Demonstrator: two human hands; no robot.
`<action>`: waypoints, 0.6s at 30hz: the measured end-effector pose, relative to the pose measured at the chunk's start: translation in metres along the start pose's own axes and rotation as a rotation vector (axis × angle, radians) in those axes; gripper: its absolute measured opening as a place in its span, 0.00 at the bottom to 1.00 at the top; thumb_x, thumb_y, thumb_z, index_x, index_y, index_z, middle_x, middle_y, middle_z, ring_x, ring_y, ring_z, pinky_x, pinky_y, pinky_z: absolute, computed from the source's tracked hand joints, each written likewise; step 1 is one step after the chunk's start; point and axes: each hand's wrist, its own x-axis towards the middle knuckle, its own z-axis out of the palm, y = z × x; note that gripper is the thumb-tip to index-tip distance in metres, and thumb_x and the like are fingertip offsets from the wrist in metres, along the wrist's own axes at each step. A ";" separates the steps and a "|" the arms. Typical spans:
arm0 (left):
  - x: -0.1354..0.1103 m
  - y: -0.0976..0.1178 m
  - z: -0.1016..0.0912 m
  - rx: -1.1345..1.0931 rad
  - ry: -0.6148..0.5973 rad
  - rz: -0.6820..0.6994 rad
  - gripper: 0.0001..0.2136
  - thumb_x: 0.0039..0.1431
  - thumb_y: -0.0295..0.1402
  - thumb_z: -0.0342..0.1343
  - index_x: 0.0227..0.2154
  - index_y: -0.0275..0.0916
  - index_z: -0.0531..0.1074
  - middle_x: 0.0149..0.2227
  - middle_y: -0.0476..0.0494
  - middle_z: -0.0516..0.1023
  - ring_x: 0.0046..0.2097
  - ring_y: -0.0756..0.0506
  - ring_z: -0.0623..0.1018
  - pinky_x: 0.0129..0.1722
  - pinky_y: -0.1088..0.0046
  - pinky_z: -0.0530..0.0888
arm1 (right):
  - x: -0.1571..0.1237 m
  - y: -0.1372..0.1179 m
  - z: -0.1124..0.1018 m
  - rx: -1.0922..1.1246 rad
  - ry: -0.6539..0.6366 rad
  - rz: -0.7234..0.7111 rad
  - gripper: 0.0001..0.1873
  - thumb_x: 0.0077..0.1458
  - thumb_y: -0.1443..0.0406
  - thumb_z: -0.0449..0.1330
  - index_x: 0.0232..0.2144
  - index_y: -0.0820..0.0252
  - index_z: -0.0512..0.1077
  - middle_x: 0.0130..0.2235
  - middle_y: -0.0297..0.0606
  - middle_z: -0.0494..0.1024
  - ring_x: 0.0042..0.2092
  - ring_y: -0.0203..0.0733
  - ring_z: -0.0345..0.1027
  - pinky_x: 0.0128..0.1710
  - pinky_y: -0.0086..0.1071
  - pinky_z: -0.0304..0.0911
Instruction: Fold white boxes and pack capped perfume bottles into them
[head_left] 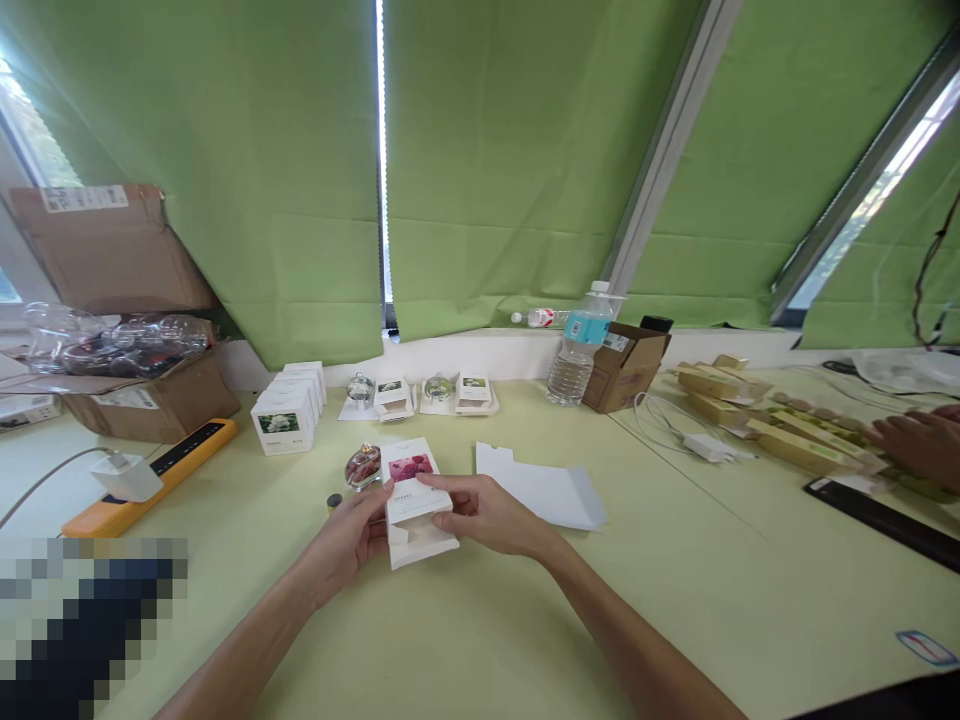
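White card box [412, 490] gripped by left hand [349, 535] and right hand [487, 515]

The box is held above the pale green table [675, 620], just in front of the body, with a pink flower picture on its upper face. The fingers of both hands are closed narrowly on it: the left fingers are wrapped around one side, and the right thumb and fingers are pressed across the other. Its lower end appears to be open, though this is partly hidden by the hands.

One glass ornament [363, 467] and one small dark-capped vial [334, 502] are set just beside the left hand. One flat white card sheet [540, 487] is laid near the right hand. Farther off, two more glass ornaments [439, 388] are displayed on white cards, each beside one small box [473, 392]. Roughly five white boxes [289, 408] are stacked in a row, though the count is unsure from this angle. Another person's hand [919, 445] is seen at the right edge, beside several gold boxes [795, 447].
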 end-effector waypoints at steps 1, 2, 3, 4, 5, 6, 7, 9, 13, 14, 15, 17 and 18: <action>0.001 -0.001 -0.001 0.000 0.000 0.005 0.22 0.55 0.44 0.56 0.48 0.35 0.70 0.43 0.36 0.79 0.42 0.41 0.79 0.38 0.69 0.76 | 0.000 -0.001 0.001 0.017 -0.005 0.004 0.30 0.52 0.63 0.59 0.58 0.52 0.61 0.41 0.35 0.77 0.37 0.41 0.68 0.36 0.33 0.65; 0.002 -0.003 -0.001 0.001 0.009 0.011 0.22 0.55 0.44 0.56 0.49 0.35 0.70 0.43 0.36 0.79 0.41 0.42 0.79 0.37 0.70 0.76 | 0.000 -0.001 0.001 0.026 0.003 0.003 0.29 0.52 0.63 0.59 0.58 0.52 0.62 0.41 0.34 0.77 0.38 0.41 0.67 0.36 0.33 0.65; 0.003 -0.004 -0.002 0.006 0.026 0.023 0.23 0.55 0.46 0.55 0.49 0.36 0.69 0.43 0.36 0.79 0.40 0.42 0.79 0.36 0.70 0.76 | 0.001 0.000 0.001 0.025 0.022 0.000 0.29 0.52 0.63 0.59 0.57 0.53 0.64 0.41 0.34 0.77 0.38 0.41 0.67 0.36 0.33 0.65; 0.004 -0.005 -0.003 0.019 0.047 0.038 0.24 0.55 0.47 0.54 0.50 0.36 0.68 0.43 0.36 0.79 0.39 0.43 0.79 0.35 0.71 0.76 | 0.002 0.001 0.001 0.019 0.048 -0.002 0.28 0.52 0.63 0.59 0.56 0.53 0.65 0.41 0.34 0.77 0.37 0.41 0.67 0.35 0.32 0.65; 0.005 -0.006 -0.003 0.046 0.075 0.051 0.26 0.55 0.48 0.54 0.51 0.37 0.67 0.43 0.36 0.78 0.37 0.43 0.80 0.34 0.70 0.76 | 0.002 0.003 -0.001 0.012 0.076 0.002 0.28 0.52 0.63 0.59 0.56 0.53 0.65 0.40 0.34 0.77 0.36 0.40 0.67 0.34 0.32 0.65; 0.005 -0.006 -0.003 0.086 0.110 0.068 0.27 0.54 0.50 0.53 0.52 0.37 0.66 0.43 0.35 0.78 0.35 0.44 0.80 0.33 0.69 0.77 | 0.003 0.005 -0.003 0.008 0.108 0.012 0.28 0.52 0.62 0.59 0.56 0.54 0.65 0.38 0.34 0.77 0.34 0.39 0.66 0.33 0.32 0.66; 0.005 -0.005 -0.002 0.136 0.145 0.084 0.29 0.54 0.50 0.53 0.54 0.38 0.64 0.44 0.35 0.77 0.33 0.44 0.79 0.32 0.68 0.77 | 0.004 0.007 -0.006 0.009 0.140 0.030 0.28 0.52 0.62 0.59 0.56 0.54 0.64 0.36 0.34 0.77 0.32 0.37 0.66 0.32 0.32 0.67; 0.004 -0.004 0.000 0.238 0.194 0.124 0.31 0.53 0.49 0.55 0.57 0.41 0.59 0.46 0.34 0.75 0.31 0.45 0.79 0.32 0.65 0.78 | 0.005 0.011 -0.012 0.021 0.188 0.068 0.29 0.52 0.60 0.59 0.57 0.53 0.63 0.33 0.33 0.76 0.29 0.36 0.65 0.31 0.34 0.68; 0.000 -0.001 0.003 0.356 0.180 0.248 0.32 0.53 0.45 0.58 0.60 0.48 0.55 0.59 0.35 0.63 0.38 0.44 0.79 0.35 0.66 0.78 | 0.003 0.011 -0.020 -0.025 0.213 0.105 0.30 0.52 0.58 0.59 0.57 0.54 0.64 0.31 0.33 0.76 0.28 0.36 0.67 0.31 0.34 0.69; -0.001 -0.001 0.003 0.373 0.170 0.277 0.32 0.53 0.44 0.58 0.60 0.49 0.56 0.62 0.36 0.59 0.41 0.43 0.78 0.35 0.67 0.78 | 0.002 0.009 -0.020 -0.049 0.206 0.109 0.29 0.52 0.58 0.59 0.57 0.54 0.64 0.31 0.33 0.76 0.27 0.37 0.67 0.31 0.34 0.68; -0.002 0.000 0.004 0.388 0.156 0.298 0.32 0.52 0.43 0.59 0.60 0.50 0.56 0.63 0.38 0.57 0.43 0.42 0.77 0.36 0.68 0.78 | 0.001 0.007 -0.019 -0.068 0.192 0.109 0.28 0.52 0.58 0.59 0.56 0.54 0.65 0.30 0.33 0.76 0.27 0.37 0.67 0.30 0.33 0.67; -0.003 0.001 0.004 0.407 0.120 0.316 0.31 0.51 0.41 0.60 0.59 0.50 0.58 0.63 0.41 0.58 0.44 0.42 0.77 0.35 0.69 0.78 | -0.001 0.001 -0.017 -0.085 0.151 0.094 0.27 0.53 0.59 0.58 0.56 0.53 0.66 0.30 0.33 0.76 0.26 0.37 0.68 0.30 0.32 0.66; -0.004 0.001 0.004 0.412 0.103 0.318 0.31 0.50 0.40 0.61 0.58 0.50 0.60 0.62 0.42 0.59 0.43 0.42 0.77 0.34 0.70 0.78 | -0.002 -0.001 -0.015 -0.084 0.132 0.080 0.26 0.53 0.59 0.58 0.56 0.52 0.66 0.30 0.33 0.76 0.26 0.36 0.67 0.30 0.32 0.66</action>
